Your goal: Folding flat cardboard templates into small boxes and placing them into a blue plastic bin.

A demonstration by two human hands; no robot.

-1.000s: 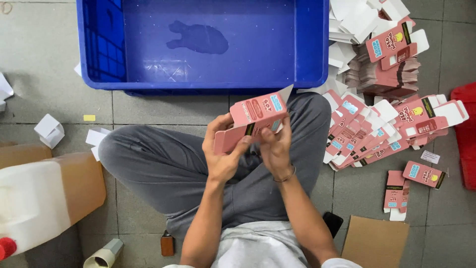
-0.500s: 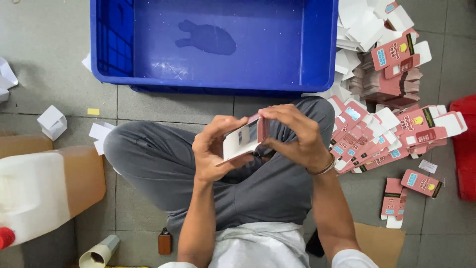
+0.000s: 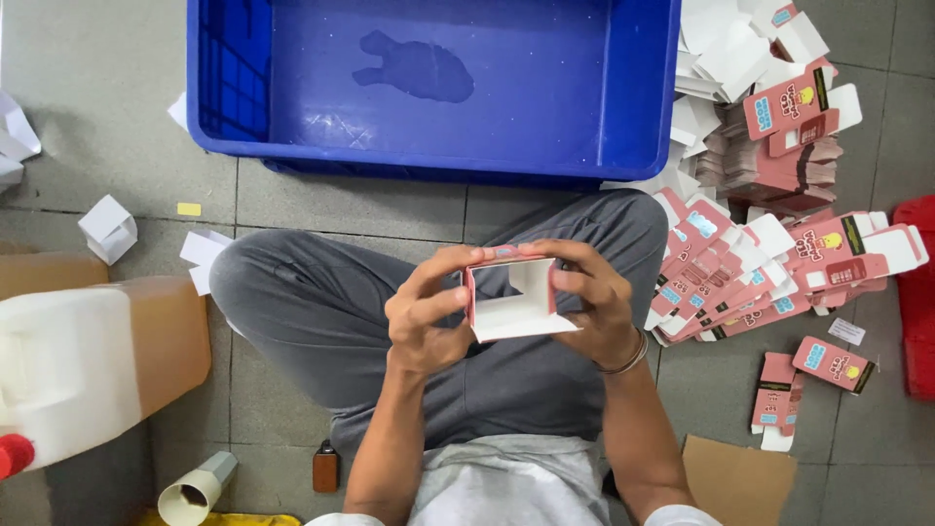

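Both hands hold a small pink carton (image 3: pixel 513 297) between them, above the person's crossed legs. The left hand (image 3: pixel 421 317) grips its left side with the thumb laid across the near edge; the right hand (image 3: pixel 594 302) clasps the right side, fingers curled over the top. The carton is opened into a box shape, its white inside and one white flap facing up. Just beyond the hands sits a big blue bin (image 3: pixel 438 88) on the tiled floor. To the right of the right hand lies a spread of flat pink cartons (image 3: pixel 750 263), with a taller stack (image 3: pixel 779 156) further out. Well left of the left hand stands a white jug (image 3: pixel 88 360).
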